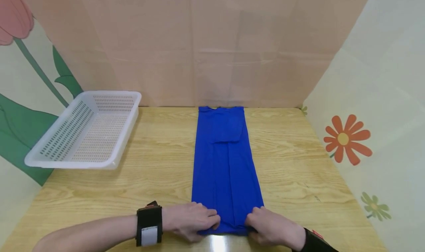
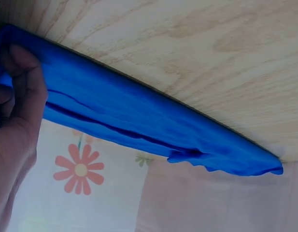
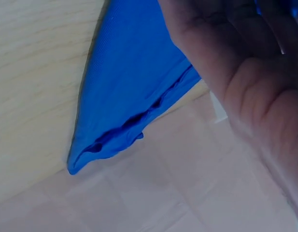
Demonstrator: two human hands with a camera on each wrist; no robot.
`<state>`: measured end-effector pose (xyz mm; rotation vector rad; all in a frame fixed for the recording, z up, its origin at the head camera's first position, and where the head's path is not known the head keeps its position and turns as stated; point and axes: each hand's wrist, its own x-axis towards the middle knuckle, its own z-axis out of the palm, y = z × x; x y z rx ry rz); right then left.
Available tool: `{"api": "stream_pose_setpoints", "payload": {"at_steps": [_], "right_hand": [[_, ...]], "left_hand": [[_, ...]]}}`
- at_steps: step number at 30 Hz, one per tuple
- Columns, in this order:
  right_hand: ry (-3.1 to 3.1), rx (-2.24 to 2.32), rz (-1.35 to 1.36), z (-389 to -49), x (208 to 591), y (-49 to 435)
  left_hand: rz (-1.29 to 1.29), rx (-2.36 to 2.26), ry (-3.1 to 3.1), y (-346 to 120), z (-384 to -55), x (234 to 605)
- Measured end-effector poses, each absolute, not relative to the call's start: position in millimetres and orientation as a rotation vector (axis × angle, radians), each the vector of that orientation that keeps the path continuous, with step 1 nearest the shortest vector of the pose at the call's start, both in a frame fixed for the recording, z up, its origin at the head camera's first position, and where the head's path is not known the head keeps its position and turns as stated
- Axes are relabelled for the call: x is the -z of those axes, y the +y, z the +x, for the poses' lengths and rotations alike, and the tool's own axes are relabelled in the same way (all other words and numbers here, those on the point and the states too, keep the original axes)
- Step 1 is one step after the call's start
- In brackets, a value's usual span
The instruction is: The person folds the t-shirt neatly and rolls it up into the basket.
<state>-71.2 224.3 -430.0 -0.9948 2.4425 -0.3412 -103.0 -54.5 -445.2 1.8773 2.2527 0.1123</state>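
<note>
A blue garment (image 1: 220, 163), folded into a long strip, lies flat on the table from the far edge to the near edge. A smaller folded flap shows near its far end, and a seam runs down its middle. At the near left corner my left hand (image 1: 192, 220) pinches the cloth with curled fingers. My right hand (image 1: 273, 226) grips the near right corner in the same way. In the left wrist view, the thumb and fingers are at the end of the blue cloth (image 2: 120, 101). The right fingertips are partly hidden in the right wrist view.
A white perforated plastic basket (image 1: 116, 148) stands at the left of the wooden table (image 1: 292, 163). A pinkish-beige sheet (image 1: 216, 49) hangs behind the far edge. Flower-printed sheets flank both sides, including a right-hand panel (image 1: 382, 97). Black bands (image 1: 149, 217) circle both wrists.
</note>
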Motion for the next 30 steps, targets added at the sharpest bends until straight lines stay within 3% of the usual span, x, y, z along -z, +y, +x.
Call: {"api": "stream_pose_setpoints", "payload": {"at_steps": [7,17,20,27,30], "right_hand": [[2.379,0.452,-0.976,-84,471,246],[2.258,0.536,-0.634,-109,546,287],[2.253,0.572,-0.585,-106,533,284],[2.337,0.752,-0.576,-84,450,249],[2.377,0.797,-0.626,-79,438,244]], "left_hand": [[1.638,-0.329,2.229,-56,-103,443],[1.373,-0.691,2.181,-61,-103,440],[1.241,-0.808,2.144,-62,-104,441],[1.069,-0.835,2.202,-64,-103,442],[1.049,-0.829,2.247,-64,-103,443]]}}
